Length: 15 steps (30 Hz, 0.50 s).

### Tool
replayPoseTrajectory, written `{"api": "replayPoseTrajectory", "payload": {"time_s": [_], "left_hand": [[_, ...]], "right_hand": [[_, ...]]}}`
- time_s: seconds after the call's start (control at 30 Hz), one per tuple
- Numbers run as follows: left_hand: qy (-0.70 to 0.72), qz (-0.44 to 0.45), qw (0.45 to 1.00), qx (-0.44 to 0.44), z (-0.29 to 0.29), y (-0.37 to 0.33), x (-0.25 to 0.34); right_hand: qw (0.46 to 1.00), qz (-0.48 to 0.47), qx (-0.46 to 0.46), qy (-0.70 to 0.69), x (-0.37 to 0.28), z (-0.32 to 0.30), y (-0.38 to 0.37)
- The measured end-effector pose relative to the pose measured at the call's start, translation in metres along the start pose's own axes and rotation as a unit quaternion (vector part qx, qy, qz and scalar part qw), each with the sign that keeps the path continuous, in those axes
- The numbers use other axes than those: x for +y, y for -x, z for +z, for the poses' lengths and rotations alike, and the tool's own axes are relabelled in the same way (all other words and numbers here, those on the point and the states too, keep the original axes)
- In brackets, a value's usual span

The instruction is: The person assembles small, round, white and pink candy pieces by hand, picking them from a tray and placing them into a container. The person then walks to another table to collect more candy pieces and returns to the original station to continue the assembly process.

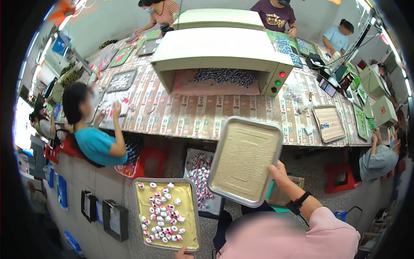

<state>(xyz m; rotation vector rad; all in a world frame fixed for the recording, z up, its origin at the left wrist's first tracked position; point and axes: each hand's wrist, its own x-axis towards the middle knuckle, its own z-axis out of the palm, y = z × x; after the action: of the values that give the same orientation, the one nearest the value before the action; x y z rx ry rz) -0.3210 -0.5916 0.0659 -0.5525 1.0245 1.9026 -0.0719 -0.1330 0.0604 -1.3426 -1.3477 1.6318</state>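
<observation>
My right hand [279, 173] is closed on the right rim of a metal tray [246, 162] with a bare tan lining, held tilted in front of the table. At the lower edge of the view, my left hand [184, 254] grips the bottom rim of a second metal tray [188, 207], lined in yellow. Small white pieces with pink and black parts [161, 216] lie scattered over that lining. Below and between the two trays is a dark crate [215, 211] with a heap of similar small pieces [201, 178], partly hidden by the tan-lined tray.
A pale green box-shaped machine [220, 47] stands on the long patterned table [207, 108], many small pieces in its opening. A co-worker in blue [97, 144] sits at left, another in grey [379, 163] at right. Red stools [338, 178] and black bins [115, 220] stand on the floor.
</observation>
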Motion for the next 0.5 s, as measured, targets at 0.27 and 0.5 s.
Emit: {"api": "replayPoseTrajectory", "payload": {"time_s": [0.27, 0.5], "left_hand": [[-0.044, -0.09, 0.995, -0.01, 0.106, -0.032, -0.06], [-0.128, -0.103, 0.983, -0.081, 0.205, -0.036, -0.067]], "right_hand": [[0.948, 0.121, 0.142, -0.258, 0.038, -0.097, -0.045], [0.911, 0.102, 0.162, -0.366, 0.043, -0.061, -0.099]]}}
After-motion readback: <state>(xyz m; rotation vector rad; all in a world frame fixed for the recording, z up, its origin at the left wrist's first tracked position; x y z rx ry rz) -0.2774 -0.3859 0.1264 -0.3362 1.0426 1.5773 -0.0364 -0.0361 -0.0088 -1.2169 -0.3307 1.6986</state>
